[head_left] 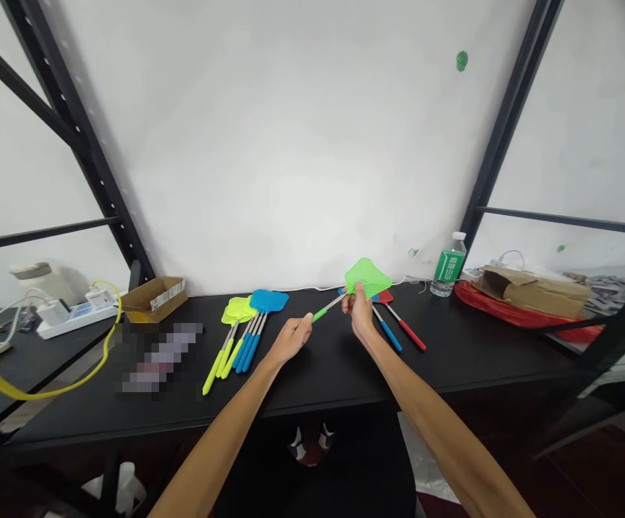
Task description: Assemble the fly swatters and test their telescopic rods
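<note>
A green fly swatter (366, 275) is held above the table between both my hands. My left hand (293, 337) is closed round its green handle, and my right hand (359, 306) pinches it where the mesh head meets the metal shaft. Behind my right hand lie a blue fly swatter (390, 336) and a red fly swatter (412, 335), their heads partly hidden. Left of my left hand, several yellow-green fly swatters (228, 357) lie side by side with several blue fly swatters (269, 301), heads toward the wall and partly overlapping.
On the black table (312, 388) an open cardboard box (155, 298) stands at the left, near a white power strip (80, 318) and a yellow cable (108, 345). A water bottle (449, 266) stands back right, beside a crumpled cardboard piece (533, 289) on red plastic (485, 307). Dark rack posts (511, 108) flank the table.
</note>
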A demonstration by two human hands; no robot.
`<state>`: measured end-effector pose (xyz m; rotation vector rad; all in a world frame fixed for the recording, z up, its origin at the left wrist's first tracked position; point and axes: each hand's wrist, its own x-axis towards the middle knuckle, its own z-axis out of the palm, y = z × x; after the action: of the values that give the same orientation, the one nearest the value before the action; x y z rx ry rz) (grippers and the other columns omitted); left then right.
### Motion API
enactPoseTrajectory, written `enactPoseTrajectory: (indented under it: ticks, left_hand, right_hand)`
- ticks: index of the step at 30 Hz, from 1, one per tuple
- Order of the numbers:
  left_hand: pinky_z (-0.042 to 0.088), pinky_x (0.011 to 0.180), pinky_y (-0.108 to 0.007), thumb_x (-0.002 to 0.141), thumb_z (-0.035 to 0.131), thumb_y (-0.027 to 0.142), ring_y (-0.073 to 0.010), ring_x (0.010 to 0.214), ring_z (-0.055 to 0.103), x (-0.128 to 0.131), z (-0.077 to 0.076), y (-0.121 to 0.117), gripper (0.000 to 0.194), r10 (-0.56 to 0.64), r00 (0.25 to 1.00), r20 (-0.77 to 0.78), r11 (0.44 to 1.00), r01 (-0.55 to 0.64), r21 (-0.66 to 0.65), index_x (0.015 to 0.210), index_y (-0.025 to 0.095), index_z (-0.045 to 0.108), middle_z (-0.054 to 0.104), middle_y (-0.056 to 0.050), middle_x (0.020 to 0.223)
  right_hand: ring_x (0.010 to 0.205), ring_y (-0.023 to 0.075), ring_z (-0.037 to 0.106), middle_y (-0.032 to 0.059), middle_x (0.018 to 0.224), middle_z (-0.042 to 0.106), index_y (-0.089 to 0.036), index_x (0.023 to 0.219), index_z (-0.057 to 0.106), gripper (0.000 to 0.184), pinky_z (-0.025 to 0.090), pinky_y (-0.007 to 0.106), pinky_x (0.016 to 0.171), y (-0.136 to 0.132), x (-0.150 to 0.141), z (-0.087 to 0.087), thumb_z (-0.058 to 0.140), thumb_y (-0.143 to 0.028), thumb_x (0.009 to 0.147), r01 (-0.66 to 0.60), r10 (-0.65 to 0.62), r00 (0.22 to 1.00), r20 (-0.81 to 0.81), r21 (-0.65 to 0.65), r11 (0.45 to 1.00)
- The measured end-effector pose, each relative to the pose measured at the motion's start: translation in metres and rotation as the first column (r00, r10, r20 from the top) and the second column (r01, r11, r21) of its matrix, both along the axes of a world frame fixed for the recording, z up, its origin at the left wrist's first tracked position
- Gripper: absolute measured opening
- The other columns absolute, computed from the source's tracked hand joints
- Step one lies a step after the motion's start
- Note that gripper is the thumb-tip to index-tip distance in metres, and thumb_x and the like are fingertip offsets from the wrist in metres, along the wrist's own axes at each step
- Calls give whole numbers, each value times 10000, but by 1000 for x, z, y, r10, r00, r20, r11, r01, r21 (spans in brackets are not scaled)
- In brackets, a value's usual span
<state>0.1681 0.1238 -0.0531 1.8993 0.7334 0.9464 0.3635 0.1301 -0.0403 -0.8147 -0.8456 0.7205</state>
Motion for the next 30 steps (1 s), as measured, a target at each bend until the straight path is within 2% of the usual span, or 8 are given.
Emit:
enactPoseTrajectory:
  ticks: [4, 8, 13, 16, 23, 30]
  left_hand:
    - [166, 450, -248, 914, 332, 666, -73, 429, 222, 0, -1, 2, 601, 13, 1000, 26, 999, -12, -37, 529, 209, 272, 241, 53, 468]
    - [172, 446, -229, 904, 358, 666, -67, 434, 248, 2, -2, 1, 583, -14, 999, 35, 998, 16, -65, 558, 197, 342, 288, 55, 486]
    - [218, 451, -208, 914, 396, 621, -70, 436, 274, 4, 0, 0, 516, -44, 998, 50, 998, 46, -46, 720, 162, 531, 329, 71, 480]
    - [241, 463, -209, 925, 402, 591, -77, 450, 306, 4, 2, -2, 486, -63, 997, 36, 998, 63, -8, 789, 154, 567, 353, 68, 495]
    - [262, 483, -217, 919, 434, 547, -95, 495, 361, 2, 3, -4, 441, 78, 995, -62, 993, -72, 95, 779, 162, 597, 415, 43, 566]
    - [287, 521, -230, 917, 432, 522, -114, 506, 387, 3, 5, -7, 427, 118, 991, -67, 980, -105, 171, 749, 172, 610, 426, 44, 532]
  right_hand:
    - [419, 100, 425, -31, 481, 479, -186, 761, 604, 562, 322, 230, 420, -1, -4, 0, 435, -714, 855, -42, 42, 999, 0, 0, 999]
    - [400, 91, 403, -30, 476, 474, -176, 743, 613, 567, 292, 228, 395, 1, -3, -1, 463, -714, 840, -57, 55, 996, -74, -23, 998]
    - [412, 72, 391, -38, 507, 482, -169, 708, 614, 471, 284, 215, 388, 3, 2, 0, 634, -637, 761, -53, 44, 986, -158, -53, 997]
    - [414, 66, 387, -44, 523, 486, -163, 730, 632, 437, 283, 211, 389, 1, 3, 2, 685, -597, 728, -47, 37, 987, -159, -61, 997]
    - [431, 73, 412, -34, 554, 508, -176, 723, 614, 410, 294, 209, 391, -1, 2, 1, 675, -580, 747, -72, 69, 993, -98, -30, 997]
    - [429, 70, 414, -33, 559, 509, -174, 717, 620, 417, 303, 210, 389, -3, 3, 0, 664, -587, 757, -67, 65, 996, -53, -37, 997]
